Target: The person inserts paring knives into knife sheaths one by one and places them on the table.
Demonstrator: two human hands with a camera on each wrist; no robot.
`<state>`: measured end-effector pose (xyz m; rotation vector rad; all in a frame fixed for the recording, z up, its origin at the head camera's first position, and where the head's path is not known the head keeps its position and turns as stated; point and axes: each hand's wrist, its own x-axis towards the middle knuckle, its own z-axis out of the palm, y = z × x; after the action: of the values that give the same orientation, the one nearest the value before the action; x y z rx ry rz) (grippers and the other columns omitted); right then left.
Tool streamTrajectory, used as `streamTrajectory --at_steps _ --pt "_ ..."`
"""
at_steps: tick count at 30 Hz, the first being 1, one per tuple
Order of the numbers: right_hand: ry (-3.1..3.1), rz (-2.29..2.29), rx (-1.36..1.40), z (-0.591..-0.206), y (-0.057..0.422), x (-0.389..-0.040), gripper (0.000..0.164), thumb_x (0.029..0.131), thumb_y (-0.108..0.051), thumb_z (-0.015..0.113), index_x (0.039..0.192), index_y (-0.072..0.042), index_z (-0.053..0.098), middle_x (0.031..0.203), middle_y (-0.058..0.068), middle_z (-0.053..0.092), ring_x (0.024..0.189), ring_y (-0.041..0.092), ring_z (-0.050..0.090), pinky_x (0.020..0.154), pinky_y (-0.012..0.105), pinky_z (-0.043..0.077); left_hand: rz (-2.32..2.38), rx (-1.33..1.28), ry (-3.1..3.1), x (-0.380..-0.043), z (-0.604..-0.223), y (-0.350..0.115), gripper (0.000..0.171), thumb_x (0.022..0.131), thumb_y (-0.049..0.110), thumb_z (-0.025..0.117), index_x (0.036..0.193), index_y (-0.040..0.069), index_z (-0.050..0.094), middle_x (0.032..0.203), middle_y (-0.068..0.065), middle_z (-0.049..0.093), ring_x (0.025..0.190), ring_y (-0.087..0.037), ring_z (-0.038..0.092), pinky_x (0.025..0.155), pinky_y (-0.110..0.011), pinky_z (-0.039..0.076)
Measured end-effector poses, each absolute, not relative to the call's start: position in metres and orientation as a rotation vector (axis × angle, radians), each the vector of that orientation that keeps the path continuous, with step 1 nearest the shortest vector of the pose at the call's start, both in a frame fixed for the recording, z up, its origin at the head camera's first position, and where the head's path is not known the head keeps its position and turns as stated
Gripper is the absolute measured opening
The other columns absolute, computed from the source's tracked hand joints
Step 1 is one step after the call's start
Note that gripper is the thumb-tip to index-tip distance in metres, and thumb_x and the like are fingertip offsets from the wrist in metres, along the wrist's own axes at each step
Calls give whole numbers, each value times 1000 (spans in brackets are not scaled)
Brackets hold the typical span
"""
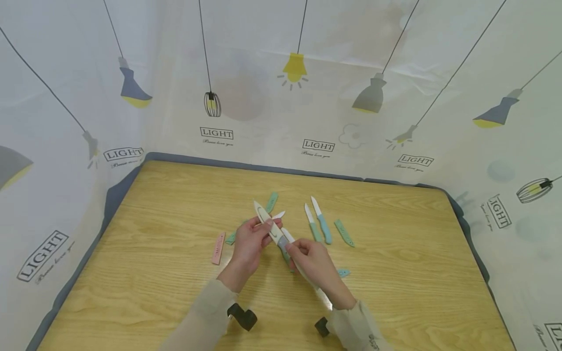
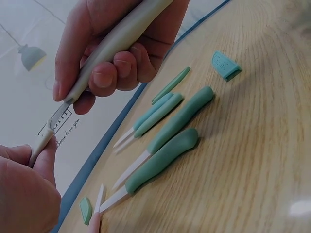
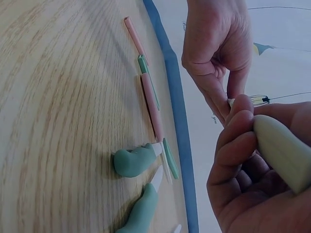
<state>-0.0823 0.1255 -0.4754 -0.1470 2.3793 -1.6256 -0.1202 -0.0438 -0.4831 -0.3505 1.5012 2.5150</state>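
Note:
A cream-handled knife (image 2: 119, 43) is held above the table between both hands. My right hand (image 1: 317, 261) grips its handle, fingers curled round it. My left hand (image 1: 249, 243) pinches a cream slotted sheath (image 1: 262, 213) between thumb and fingers. The knife's tip end sits inside the sheath, while a short stretch of greyish blade (image 2: 60, 115) shows between sheath and handle. Below the hands lie two green-handled knives (image 2: 163, 160) with bare white blades, partly hidden in the head view. A pink-handled knife (image 3: 152, 107) lies nearby, best seen in the right wrist view.
Right of the hands, a blue-handled knife (image 1: 324, 228) and a green-handled one (image 1: 314, 231) lie side by side, blades bare. Loose sheaths lie around: pink (image 1: 218, 248), blue (image 1: 344, 273), and several green, one at the right (image 1: 344, 233). A printed curtain (image 1: 263, 126) surrounds the wooden table (image 1: 395, 292).

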Motion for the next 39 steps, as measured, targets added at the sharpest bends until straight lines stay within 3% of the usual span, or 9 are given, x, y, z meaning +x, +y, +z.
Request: streamTrajectory --at_steps 6,24,33,39 --pt "2379 -1599 -119 -477 125 -83 38 97 -36 56 93 1 67 63 10 63 48 10 47 40 18 32 2494 -383 1508 -119 -484 -42 43 96 5 57 132 -14 44 114 -22 66 103 -25 66 88 -28 53" --pt "2371 -1615 -115 -477 123 -84 39 97 -33 56 93 4 66 60 2 61 48 11 48 42 18 35 2488 -341 1522 -115 -486 -38 43 96 6 56 132 -15 43 115 -23 66 105 -26 65 89 -28 52" --pt "2356 -1614 -131 -478 124 -85 39 97 -32 56 96 6 65 65 9 64 50 11 51 43 18 38 2486 -339 1539 -112 -486 -35 43 97 6 56 132 -15 44 114 -24 66 104 -27 65 88 -28 53" --pt "2339 -1624 -122 -478 124 -85 36 97 -29 56 96 7 65 67 12 65 56 30 57 43 18 39 2503 -324 1517 -110 -487 -33 40 97 4 55 129 -17 44 113 -25 66 106 -27 64 89 -29 52"
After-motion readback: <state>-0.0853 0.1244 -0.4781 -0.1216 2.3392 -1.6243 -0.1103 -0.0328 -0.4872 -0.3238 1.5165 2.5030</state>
